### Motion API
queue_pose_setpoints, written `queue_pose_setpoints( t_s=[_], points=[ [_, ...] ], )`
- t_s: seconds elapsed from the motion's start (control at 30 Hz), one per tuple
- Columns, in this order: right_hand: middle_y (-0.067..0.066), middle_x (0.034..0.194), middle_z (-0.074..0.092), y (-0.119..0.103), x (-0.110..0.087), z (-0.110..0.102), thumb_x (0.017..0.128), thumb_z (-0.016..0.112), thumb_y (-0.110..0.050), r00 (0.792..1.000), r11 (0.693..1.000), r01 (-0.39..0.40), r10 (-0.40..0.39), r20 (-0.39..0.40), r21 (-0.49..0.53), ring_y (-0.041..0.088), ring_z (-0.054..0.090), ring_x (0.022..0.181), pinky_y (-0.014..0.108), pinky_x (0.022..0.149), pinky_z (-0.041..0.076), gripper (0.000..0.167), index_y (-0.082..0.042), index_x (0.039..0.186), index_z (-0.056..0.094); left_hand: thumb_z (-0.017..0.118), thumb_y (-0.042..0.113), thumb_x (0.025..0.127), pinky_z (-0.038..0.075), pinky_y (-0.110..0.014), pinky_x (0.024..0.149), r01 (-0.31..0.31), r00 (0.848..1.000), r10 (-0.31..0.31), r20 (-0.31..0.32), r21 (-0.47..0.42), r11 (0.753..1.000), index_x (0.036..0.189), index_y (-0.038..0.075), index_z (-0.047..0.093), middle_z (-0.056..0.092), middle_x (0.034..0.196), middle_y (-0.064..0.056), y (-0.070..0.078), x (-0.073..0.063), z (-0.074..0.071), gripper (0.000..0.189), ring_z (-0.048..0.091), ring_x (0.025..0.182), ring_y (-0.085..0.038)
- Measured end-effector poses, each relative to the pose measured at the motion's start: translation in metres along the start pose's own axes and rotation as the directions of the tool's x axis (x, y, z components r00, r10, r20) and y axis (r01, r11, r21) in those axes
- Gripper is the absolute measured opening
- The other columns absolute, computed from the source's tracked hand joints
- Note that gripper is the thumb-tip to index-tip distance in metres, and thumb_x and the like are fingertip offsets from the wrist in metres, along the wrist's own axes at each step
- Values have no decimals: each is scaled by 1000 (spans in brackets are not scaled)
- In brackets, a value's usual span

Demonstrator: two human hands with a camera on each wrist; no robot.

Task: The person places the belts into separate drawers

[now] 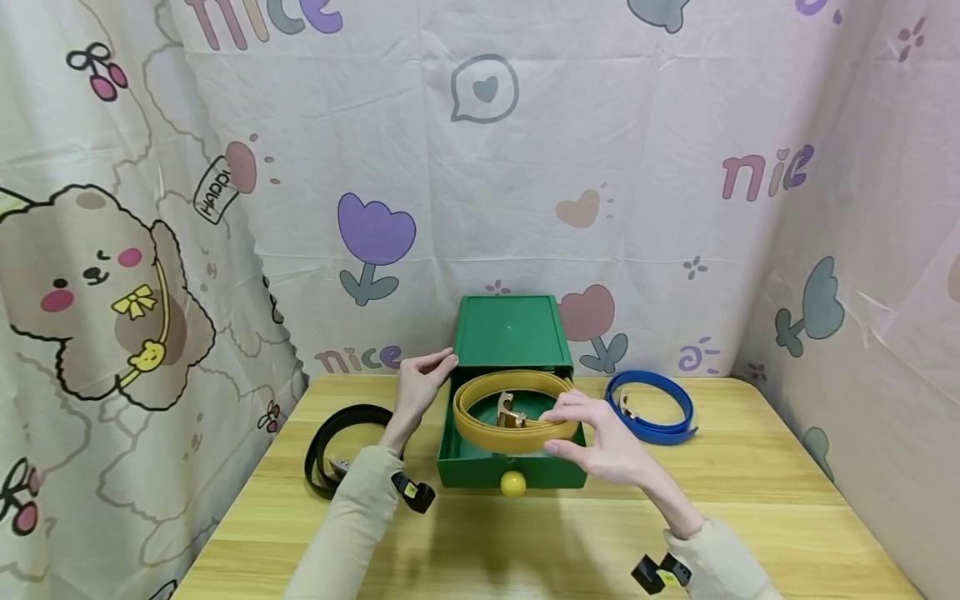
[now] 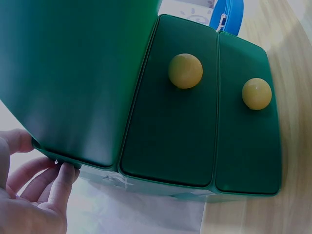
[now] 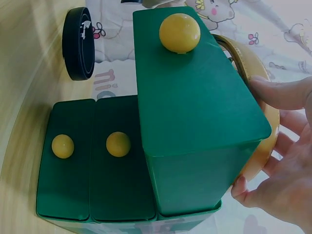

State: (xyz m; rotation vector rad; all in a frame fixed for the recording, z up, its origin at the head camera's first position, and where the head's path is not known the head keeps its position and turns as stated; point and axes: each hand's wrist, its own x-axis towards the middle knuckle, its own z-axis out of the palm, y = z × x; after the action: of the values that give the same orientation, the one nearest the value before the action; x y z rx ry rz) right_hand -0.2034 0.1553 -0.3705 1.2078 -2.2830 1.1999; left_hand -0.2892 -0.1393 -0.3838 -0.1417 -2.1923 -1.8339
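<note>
A green drawer cabinet [image 1: 512, 329] stands on the table with its top drawer [image 1: 472, 473] pulled out. My right hand [image 1: 603, 433] holds a coiled tan-yellow belt [image 1: 480, 429] by its right side, thumb in front and fingers over the band. The coil is over the drawer's opening, its gold buckle [image 1: 512, 412] inside the loop. In the right wrist view the drawer hides part of the belt [image 3: 270, 131]. My left hand [image 1: 420, 387] grips the cabinet's upper front left corner; in the left wrist view its thumb and fingers [image 2: 63, 187] straddle that corner.
A coiled black belt [image 1: 318, 446] lies left of the cabinet, partly behind the left forearm. A coiled blue belt [image 1: 656, 379] lies to the right. Two lower drawers [image 2: 165, 131] are closed, with round yellow knobs [image 2: 185, 71]. A printed cloth [image 1: 525, 167] hangs behind the wooden table [image 1: 750, 500].
</note>
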Motion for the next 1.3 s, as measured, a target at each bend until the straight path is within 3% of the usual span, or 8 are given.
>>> queue_pose_setpoints(
  t_s=[0.2, 0.47, 0.73, 1.0, 1.3],
  points=[
    [-3, 89, 64, 0, 2, -1, 87, 76, -8, 999, 999, -36, 36, 11, -13, 9, 50, 87, 26, 77, 44, 20, -11, 108, 76, 71, 16, 94, 53, -11, 81, 5, 1000, -5, 5, 6, 1000, 123, 4, 73, 72, 122, -19, 2, -1, 1, 31, 71, 105, -18],
    [-5, 92, 65, -1, 6, -2, 88, 76, -10, 997, 997, -65, 66, 44, -36, 6, 51, 89, 26, 78, 45, 19, -12, 108, 76, 71, 16, 94, 52, -10, 81, 4, 1000, -4, 2, 5, 1000, 123, 3, 72, 71, 123, -19, 1, 0, 1, 31, 71, 100, -9],
    [-5, 91, 67, 2, 8, -2, 88, 77, -10, 996, 997, -53, 56, 69, -47, 6, 54, 90, 28, 79, 46, 20, -13, 107, 77, 72, 17, 93, 52, -10, 80, 1, 1000, -1, -4, 3, 1000, 122, 3, 73, 72, 122, -20, 0, 0, 1, 32, 71, 99, -9],
    [-7, 94, 68, 5, 11, 0, 85, 80, -15, 991, 992, -72, 83, 104, -102, 7, 53, 93, 33, 86, 28, 20, -15, 105, 79, 72, 16, 93, 52, -10, 81, -3, 1000, 3, -3, 1, 1000, 122, 3, 73, 72, 121, -20, 0, 0, 1, 31, 68, 91, 2],
    [-5, 95, 68, 12, 17, -5, 87, 77, -16, 980, 996, -58, 71, 187, -73, 9, 54, 94, 36, 89, 26, 19, -14, 106, 79, 72, 16, 93, 52, -10, 80, -3, 1000, 3, -5, 7, 1000, 122, 4, 73, 71, 122, -19, 0, 0, 1, 31, 71, 106, -19]
  ],
)
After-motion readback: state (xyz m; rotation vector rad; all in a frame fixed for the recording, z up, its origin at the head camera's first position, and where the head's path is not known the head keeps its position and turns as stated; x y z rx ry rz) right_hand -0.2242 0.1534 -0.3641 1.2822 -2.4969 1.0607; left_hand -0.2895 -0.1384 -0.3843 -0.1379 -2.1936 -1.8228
